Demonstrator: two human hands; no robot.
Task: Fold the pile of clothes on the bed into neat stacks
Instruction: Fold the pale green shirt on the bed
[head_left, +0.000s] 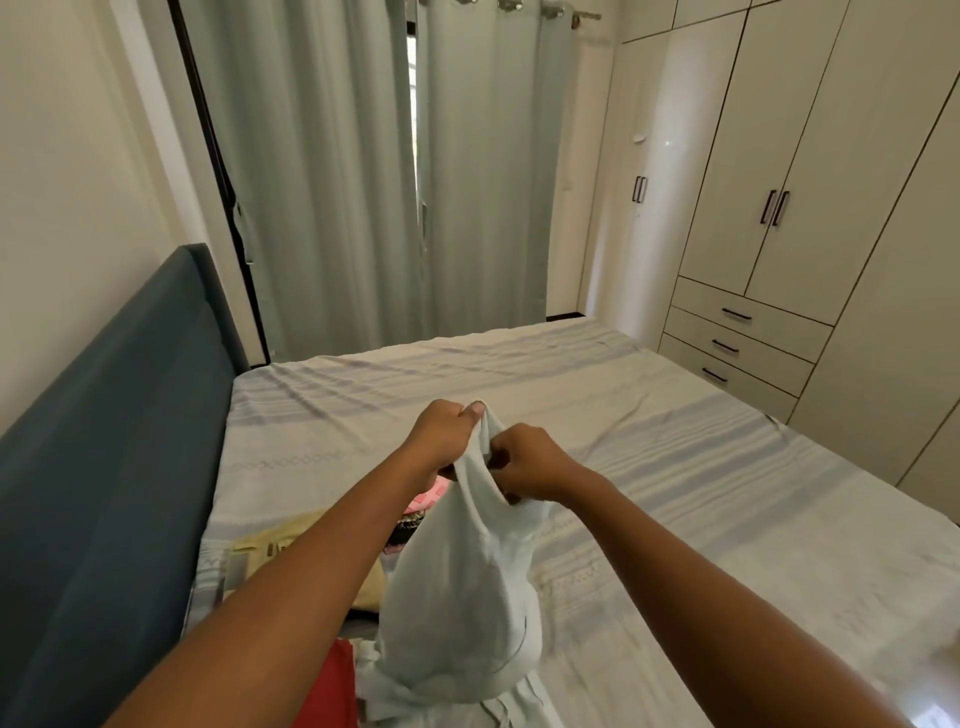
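One wide-angle camera, worn at head height, looks forward and down from the near side of the bed (675, 467). It faces across the bed to the curtains (337, 182), with the headboard (104, 441) at left and the wardrobe (779, 156) at right. The left hand (441, 434) and right hand (530, 460), gripping a pale garment (467, 597), sit close to the lens, mid-frame.

The left hand (441, 434) and right hand (530, 462) are bare, as are both forearms (311, 561) as far up as they show, and the left thumb (474, 410) has a short, plain nail.
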